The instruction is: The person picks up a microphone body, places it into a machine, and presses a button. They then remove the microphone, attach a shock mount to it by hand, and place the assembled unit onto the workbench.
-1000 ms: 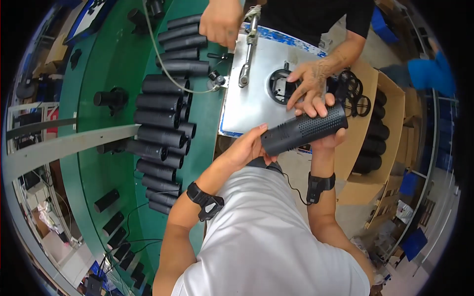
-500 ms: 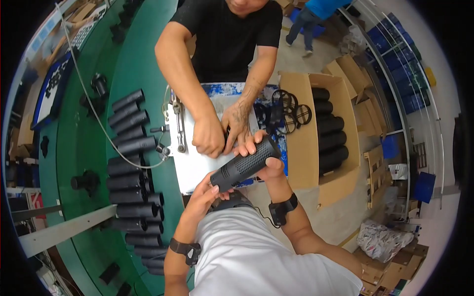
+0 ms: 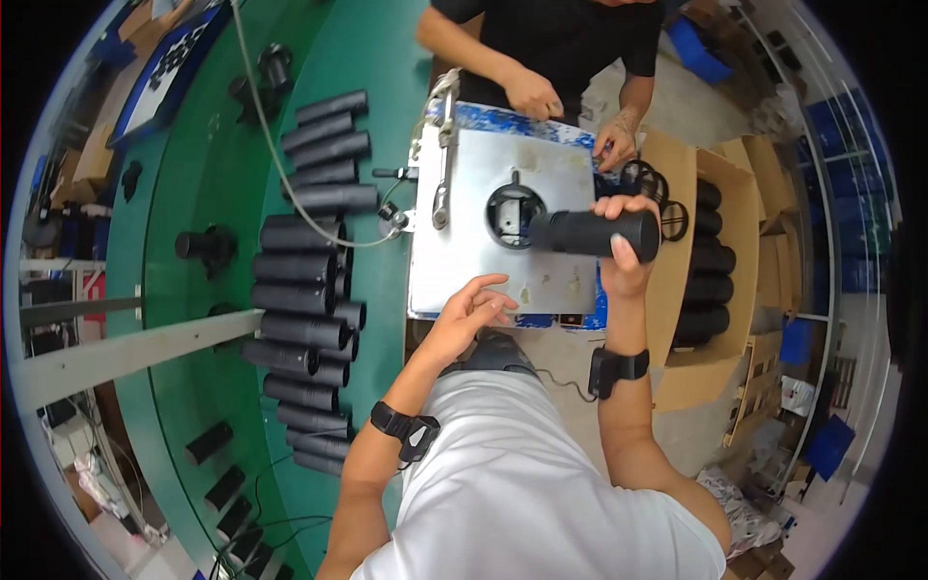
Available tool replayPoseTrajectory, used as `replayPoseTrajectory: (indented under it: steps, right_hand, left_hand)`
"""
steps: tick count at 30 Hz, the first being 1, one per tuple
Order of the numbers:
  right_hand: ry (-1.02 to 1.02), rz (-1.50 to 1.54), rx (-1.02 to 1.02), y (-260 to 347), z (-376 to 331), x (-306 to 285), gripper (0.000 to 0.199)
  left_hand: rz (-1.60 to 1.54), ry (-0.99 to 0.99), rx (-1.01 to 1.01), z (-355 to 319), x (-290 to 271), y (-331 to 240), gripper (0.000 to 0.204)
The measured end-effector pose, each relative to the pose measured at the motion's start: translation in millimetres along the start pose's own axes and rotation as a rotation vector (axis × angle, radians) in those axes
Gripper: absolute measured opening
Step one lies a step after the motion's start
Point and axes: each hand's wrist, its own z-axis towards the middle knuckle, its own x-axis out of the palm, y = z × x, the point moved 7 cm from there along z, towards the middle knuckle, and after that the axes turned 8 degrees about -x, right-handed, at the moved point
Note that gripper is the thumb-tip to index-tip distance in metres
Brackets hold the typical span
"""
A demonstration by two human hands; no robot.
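The right hand is wrapped around the right end of a black tube. The tube lies flat and sideways, its long way running from 9 o'clock to 3 o'clock. Its left end points at the round black holder in the middle of the metal plate and looks very close to it. I cannot tell if it is touching yet.

The left hand holds nothing. Its fingers are spread loose over the near edge of the plate. From this hand the tube is up at about 1 o'clock, a little way off. So the right hand is the one on the tube, and the left hand is the farther one.

A wrench lies on the plate at about 9 o'clock from the holder. Rows of more tubes lie on the green table, well off at 9 o'clock. A cardboard box with more tubes sits at 3 o'clock, just beside the right hand. Across the plate, at 12 o'clock, another person's hands rest near the far edge.

Half a second ago both hands held the tube, and it was tilted, with the left end lower. The other person's hand was right by it. Now the left hand has let go, the tube is level, and the other person's hands have pulled back.
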Motion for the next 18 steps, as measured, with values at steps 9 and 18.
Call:
replayPoseTrajectory:
  steps: [9,18]
  right_hand:
    - [0.176,-0.293,0.116,-84,8,35,0.040]
    - [-0.077,-0.533,-0.103,-90,-18,45,0.038]
  left_hand:
    - [-0.088,-0.117,0.000,-32,-29,23,0.030]
    - [0.074,-0.543,0.419,-26,-104,-79,0.016]
